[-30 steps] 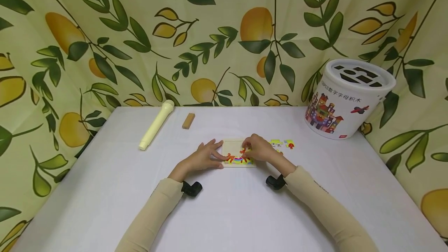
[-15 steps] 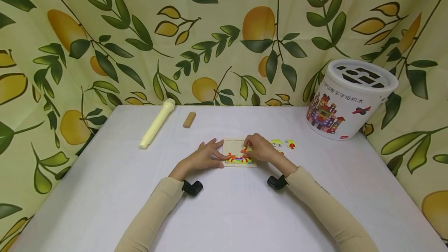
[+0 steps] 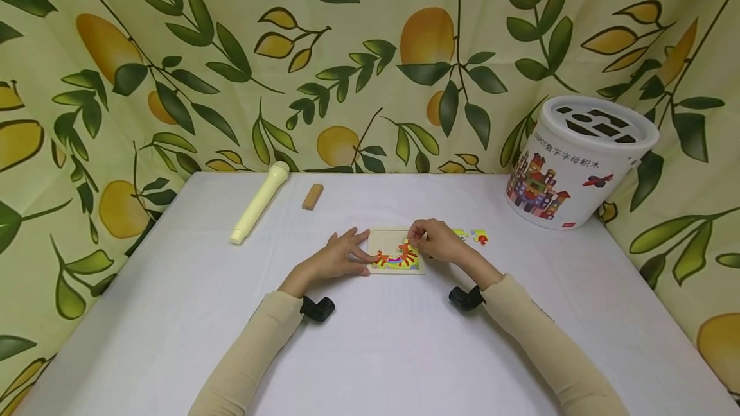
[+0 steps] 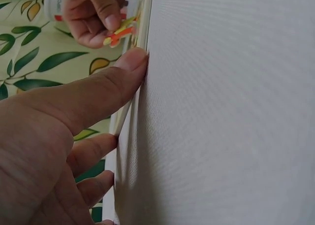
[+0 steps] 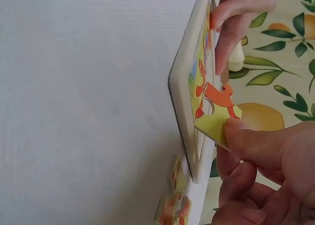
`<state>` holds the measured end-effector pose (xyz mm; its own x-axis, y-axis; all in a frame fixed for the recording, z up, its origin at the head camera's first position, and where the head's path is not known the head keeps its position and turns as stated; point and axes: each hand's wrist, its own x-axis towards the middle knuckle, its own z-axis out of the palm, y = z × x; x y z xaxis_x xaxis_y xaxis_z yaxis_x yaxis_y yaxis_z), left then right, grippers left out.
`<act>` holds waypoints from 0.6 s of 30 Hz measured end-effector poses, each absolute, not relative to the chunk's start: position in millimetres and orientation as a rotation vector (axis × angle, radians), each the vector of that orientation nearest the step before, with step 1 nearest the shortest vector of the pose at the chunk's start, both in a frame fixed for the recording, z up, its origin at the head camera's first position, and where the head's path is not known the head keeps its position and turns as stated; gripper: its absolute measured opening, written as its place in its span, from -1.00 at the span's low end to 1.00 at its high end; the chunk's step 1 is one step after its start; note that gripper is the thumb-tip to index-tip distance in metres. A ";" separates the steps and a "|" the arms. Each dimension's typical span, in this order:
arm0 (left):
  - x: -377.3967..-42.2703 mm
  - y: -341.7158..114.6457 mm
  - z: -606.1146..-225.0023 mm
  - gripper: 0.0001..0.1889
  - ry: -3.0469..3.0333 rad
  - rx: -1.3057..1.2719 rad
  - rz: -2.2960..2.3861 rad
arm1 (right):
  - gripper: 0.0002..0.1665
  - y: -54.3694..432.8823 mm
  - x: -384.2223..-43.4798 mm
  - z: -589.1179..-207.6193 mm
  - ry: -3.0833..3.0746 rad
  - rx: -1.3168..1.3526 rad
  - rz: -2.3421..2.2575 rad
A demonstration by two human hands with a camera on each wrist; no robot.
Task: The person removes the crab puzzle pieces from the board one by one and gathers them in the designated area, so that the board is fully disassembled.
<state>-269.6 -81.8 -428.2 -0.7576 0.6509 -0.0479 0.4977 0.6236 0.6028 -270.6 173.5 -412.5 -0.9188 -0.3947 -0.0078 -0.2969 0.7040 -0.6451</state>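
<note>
A small wooden puzzle board (image 3: 381, 242) lies on the table, its lower part filled with colourful pieces. My left hand (image 3: 331, 262) rests at the board's left side, thumb near the lower corner and index finger pressing on the pieces. In the right wrist view, my right hand (image 5: 266, 156) pinches an orange and yellow-green puzzle piece (image 5: 212, 127) between thumb and fingers. That piece is tilted above the board's right part. Past the right hand lie loose puzzle pieces (image 3: 480, 237), partly hidden by it in the head view.
A cream microphone-shaped stick (image 3: 259, 205) and a small brown wooden block (image 3: 313, 197) lie at the back left. The white block bucket (image 3: 578, 165) stands at the back right. Behind the table (image 3: 370, 352) hangs a leaf-and-fruit patterned curtain (image 3: 358, 69).
My right hand has shifted slightly right and back from the board's middle, uncovering more of its right part, with the puzzle piece still pinched. The left hand has stayed in place.
</note>
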 end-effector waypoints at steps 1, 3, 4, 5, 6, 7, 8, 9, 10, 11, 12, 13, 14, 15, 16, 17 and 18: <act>-269.7 -81.9 -428.2 -0.62 2.587 0.936 0.842 | -0.96 174.6 -270.6 -411.6 2.755 -0.572 -1.022; -269.6 -81.9 -428.0 -0.62 2.588 0.940 0.839 | -0.96 175.5 -270.9 -410.2 2.747 -0.582 -1.021; -269.3 -82.2 -427.6 -0.62 2.588 0.941 0.839 | -0.96 175.3 -271.3 -409.6 2.743 -0.580 -1.023; -269.0 -82.3 -427.2 -0.62 2.588 0.941 0.838 | -0.97 174.8 -271.5 -409.2 2.746 -0.582 -1.015; -268.8 -82.4 -426.9 -0.62 2.588 0.943 0.839 | -0.97 174.3 -271.6 -408.5 2.748 -0.582 -1.005; -268.6 -82.5 -426.6 -0.62 2.588 0.944 0.841 | -0.96 173.8 -271.7 -407.9 2.749 -0.584 -0.999; -268.5 -82.6 -426.5 -0.62 2.586 0.945 0.843 | -0.96 173.1 -272.0 -407.4 2.749 -0.583 -0.994; -268.5 -82.6 -426.6 -0.62 2.586 0.945 0.845 | -0.96 172.6 -272.2 -406.8 2.748 -0.583 -0.992; -268.5 -82.7 -426.5 -0.62 2.584 0.943 0.848 | -0.96 172.3 -272.2 -406.2 2.751 -0.594 -0.987; -268.6 -82.7 -426.8 -0.62 2.582 0.942 0.850 | -0.96 172.1 -272.5 -405.8 2.754 -0.604 -0.987; -268.7 -82.7 -427.0 -0.62 2.581 0.943 0.853 | -0.96 172.0 -273.0 -405.4 2.754 -0.607 -0.995; -268.8 -82.7 -427.0 -0.62 2.579 0.942 0.855 | -0.95 172.3 -273.3 -405.4 2.757 -0.606 -1.003; -268.8 -82.6 -427.0 -0.62 2.577 0.941 0.857 | -0.95 172.8 -273.8 -405.5 2.760 -0.598 -1.016; -268.7 -82.6 -426.9 -0.62 2.576 0.939 0.858 | -0.95 173.7 -274.1 -405.9 2.765 -0.590 -1.032; -268.7 -82.4 -426.7 -0.62 2.575 0.937 0.858 | -0.95 175.0 -274.8 -406.6 2.768 -0.576 -1.051; -268.6 -82.3 -426.5 -0.62 2.576 0.937 0.857 | -0.94 176.3 -275.4 -407.3 2.766 -0.547 -1.080; -268.6 -82.1 -426.3 -0.62 2.578 0.936 0.854 | -0.94 178.1 -276.1 -408.1 2.764 -0.515 -1.108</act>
